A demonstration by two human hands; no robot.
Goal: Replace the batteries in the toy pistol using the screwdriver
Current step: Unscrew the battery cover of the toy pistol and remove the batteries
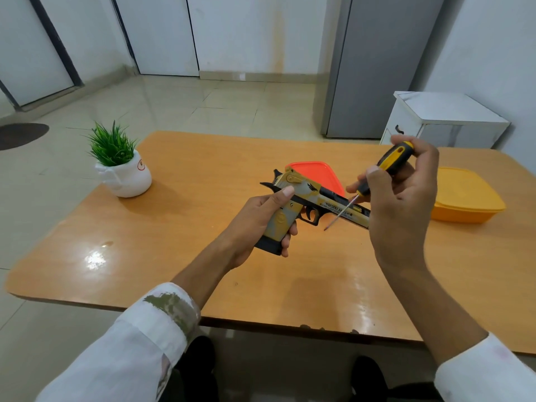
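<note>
Two bare hands work above the wooden table (179,256). Left of the toy pistol (314,200) stands a potted plant (121,166). The left hand (261,224) wraps closed around the pistol's grip, holding it above the table. Behind the pistol lies an orange lid (319,172). Right of it, the right hand (403,198) pinches the yellow-and-black screwdriver (377,177), shaft crossing the barrel. Farther right sits a yellow container (467,198).

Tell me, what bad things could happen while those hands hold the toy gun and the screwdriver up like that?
The screwdriver tip hangs in the air near the left hand gripping the toy pistol; a slip might poke those fingers. The pistol is held above the table, so a loosened screw could drop and roll off the edge. The right hand hides the muzzle end, making aiming harder.
</note>
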